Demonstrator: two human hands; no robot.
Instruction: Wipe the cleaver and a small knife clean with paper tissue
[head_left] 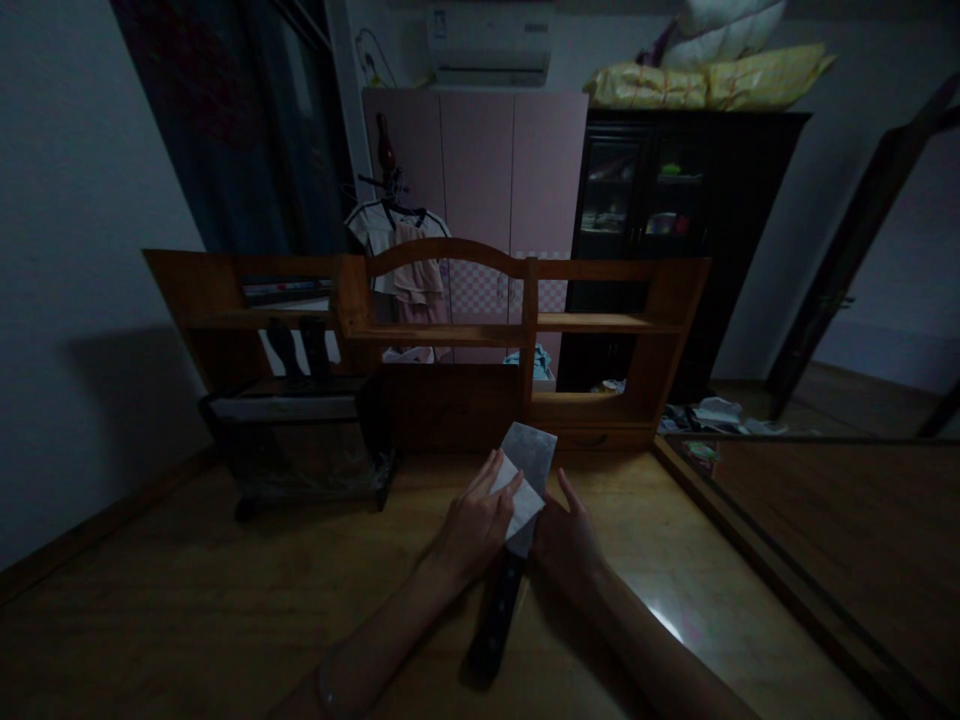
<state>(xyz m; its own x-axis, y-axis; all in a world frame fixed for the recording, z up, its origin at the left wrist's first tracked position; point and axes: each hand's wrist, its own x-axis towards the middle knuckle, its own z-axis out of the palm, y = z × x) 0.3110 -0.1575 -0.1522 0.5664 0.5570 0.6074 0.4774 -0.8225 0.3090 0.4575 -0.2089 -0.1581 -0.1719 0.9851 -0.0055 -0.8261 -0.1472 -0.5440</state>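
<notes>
A cleaver (534, 452) with a broad grey blade and a black riveted handle lies at an angle in front of me, handle toward me. My left hand (472, 528) holds a folded white tissue (520, 508) against the upper face of the blade, fingers pressed on it. On the other side, my right hand (568, 540) is at the blade's right edge, its fingers curled in and partly hidden, with one digit sticking up. The handle's butt is close to the wooden tabletop (405, 640); I cannot tell whether it touches.
A dark knife holder (296, 450) with black handles sticking up stands at the left. A wooden shelf unit (450, 335) runs along the back of the tabletop. Plastic wrapping (716, 412) lies beyond the right corner. A raised wooden edge (757, 555) borders the right side. The room is dim.
</notes>
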